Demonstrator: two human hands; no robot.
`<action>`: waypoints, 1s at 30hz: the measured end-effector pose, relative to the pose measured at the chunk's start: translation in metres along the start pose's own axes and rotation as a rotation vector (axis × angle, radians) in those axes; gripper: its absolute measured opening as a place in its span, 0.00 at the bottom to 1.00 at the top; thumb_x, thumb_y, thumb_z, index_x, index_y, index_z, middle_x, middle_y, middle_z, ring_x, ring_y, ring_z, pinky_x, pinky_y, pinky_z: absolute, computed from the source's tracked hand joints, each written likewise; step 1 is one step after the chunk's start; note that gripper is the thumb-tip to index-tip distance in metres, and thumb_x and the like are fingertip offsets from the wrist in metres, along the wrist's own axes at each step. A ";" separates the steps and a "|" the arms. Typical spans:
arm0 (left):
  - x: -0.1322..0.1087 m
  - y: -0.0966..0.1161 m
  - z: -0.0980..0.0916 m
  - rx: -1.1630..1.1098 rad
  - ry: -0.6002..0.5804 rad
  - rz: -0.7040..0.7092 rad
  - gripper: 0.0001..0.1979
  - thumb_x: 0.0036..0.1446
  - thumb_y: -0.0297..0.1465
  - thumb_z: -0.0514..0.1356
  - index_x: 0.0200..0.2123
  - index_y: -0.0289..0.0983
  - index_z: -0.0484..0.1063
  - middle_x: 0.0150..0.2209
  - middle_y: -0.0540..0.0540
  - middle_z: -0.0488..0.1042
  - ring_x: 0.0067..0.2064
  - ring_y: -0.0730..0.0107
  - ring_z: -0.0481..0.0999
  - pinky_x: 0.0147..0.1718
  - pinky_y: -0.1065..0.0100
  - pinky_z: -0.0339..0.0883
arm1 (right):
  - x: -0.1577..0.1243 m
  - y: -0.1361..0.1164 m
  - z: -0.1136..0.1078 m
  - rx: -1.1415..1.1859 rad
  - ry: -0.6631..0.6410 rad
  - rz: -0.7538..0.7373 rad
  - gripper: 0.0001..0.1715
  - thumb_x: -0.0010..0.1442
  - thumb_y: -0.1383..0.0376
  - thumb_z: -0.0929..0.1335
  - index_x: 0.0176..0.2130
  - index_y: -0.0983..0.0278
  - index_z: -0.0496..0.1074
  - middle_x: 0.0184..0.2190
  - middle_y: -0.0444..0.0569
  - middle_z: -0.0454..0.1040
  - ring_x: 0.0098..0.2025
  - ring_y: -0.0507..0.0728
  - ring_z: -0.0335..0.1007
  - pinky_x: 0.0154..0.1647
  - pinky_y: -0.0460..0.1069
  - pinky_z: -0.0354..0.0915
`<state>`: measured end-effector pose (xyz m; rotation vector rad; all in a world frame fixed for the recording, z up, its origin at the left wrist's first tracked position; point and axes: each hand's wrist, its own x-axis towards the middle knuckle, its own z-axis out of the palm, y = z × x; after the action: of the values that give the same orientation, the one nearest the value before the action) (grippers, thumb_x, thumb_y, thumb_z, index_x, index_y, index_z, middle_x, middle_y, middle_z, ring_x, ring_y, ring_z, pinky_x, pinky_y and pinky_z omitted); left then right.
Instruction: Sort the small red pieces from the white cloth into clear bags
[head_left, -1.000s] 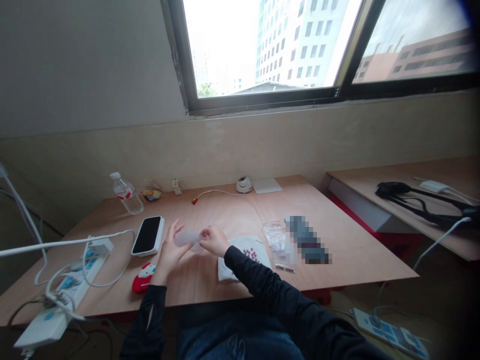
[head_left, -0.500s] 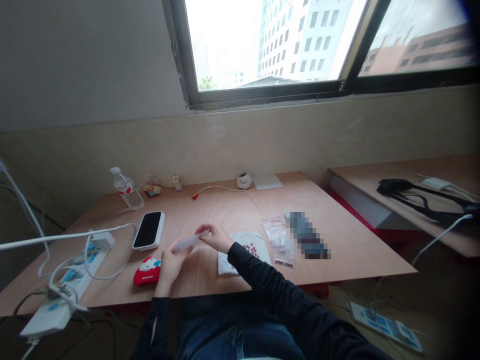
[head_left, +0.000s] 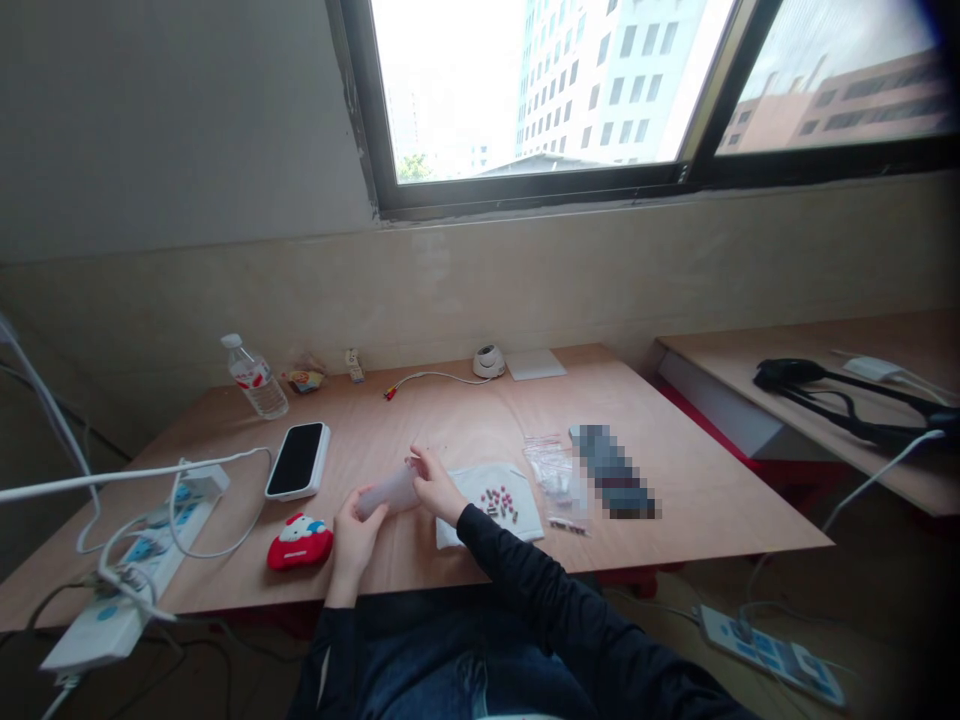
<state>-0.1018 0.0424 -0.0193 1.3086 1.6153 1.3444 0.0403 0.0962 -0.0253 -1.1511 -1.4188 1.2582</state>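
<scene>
A translucent, whitish plastic bag [head_left: 393, 490] is stretched between my hands above the table. My left hand [head_left: 355, 530] grips its left end, thumb on the near side. The right end is pinched in the fingers of my right hand [head_left: 436, 486]. What the bag contains, if anything, I cannot make out. Beside my right wrist, a white cloth or sheet [head_left: 461, 530] lies flat. On it are several small pink and dark beads or pellets [head_left: 498, 503]. A red pouch with a white cartoon face [head_left: 298, 545] sits just left of my left hand.
Clear zip bags [head_left: 556, 480] and a pixelated dark object [head_left: 613, 470] lie to the right. A white-cased phone [head_left: 298, 460], water bottle [head_left: 255, 378] and power strip [head_left: 142, 570] with cables are at left. A dome camera [head_left: 489, 361] stands at the back.
Both hands have shifted slightly, the left one to the right. The bag now shows its broader face. More of the cloth, the small pieces and the red pouch is uncovered.
</scene>
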 end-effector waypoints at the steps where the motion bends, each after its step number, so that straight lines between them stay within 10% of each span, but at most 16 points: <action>1: 0.000 -0.001 0.000 -0.007 -0.008 -0.004 0.20 0.41 0.35 0.64 0.38 0.32 0.70 0.36 0.40 0.77 0.41 0.55 0.77 0.42 0.60 0.70 | -0.001 0.000 0.000 0.014 0.006 0.005 0.36 0.48 0.77 0.57 0.57 0.67 0.59 0.52 0.54 0.69 0.54 0.52 0.65 0.52 0.46 0.61; 6: -0.007 0.010 -0.002 -0.010 -0.045 -0.043 0.20 0.42 0.38 0.65 0.37 0.32 0.72 0.35 0.41 0.78 0.39 0.56 0.77 0.37 0.63 0.71 | -0.002 -0.006 -0.006 0.058 0.069 0.007 0.19 0.58 0.65 0.57 0.42 0.66 0.71 0.38 0.50 0.75 0.41 0.53 0.70 0.41 0.45 0.63; 12: -0.029 0.056 -0.003 0.006 -0.099 -0.024 0.19 0.44 0.39 0.65 0.37 0.32 0.74 0.36 0.43 0.79 0.39 0.58 0.77 0.38 0.65 0.71 | -0.007 -0.019 -0.011 0.161 0.174 0.014 0.30 0.58 0.46 0.55 0.16 0.62 0.56 0.13 0.39 0.53 0.18 0.49 0.50 0.20 0.45 0.49; 30: -0.058 0.090 0.007 -0.036 -0.028 -0.017 0.18 0.46 0.39 0.64 0.38 0.33 0.73 0.36 0.44 0.79 0.38 0.61 0.77 0.35 0.67 0.72 | -0.028 -0.060 -0.019 -0.002 0.278 -0.140 0.33 0.60 0.45 0.56 0.14 0.61 0.47 0.12 0.38 0.44 0.16 0.47 0.42 0.18 0.46 0.40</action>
<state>-0.0536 -0.0135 0.0590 1.2838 1.5732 1.3337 0.0585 0.0688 0.0349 -1.1571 -1.2689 0.9589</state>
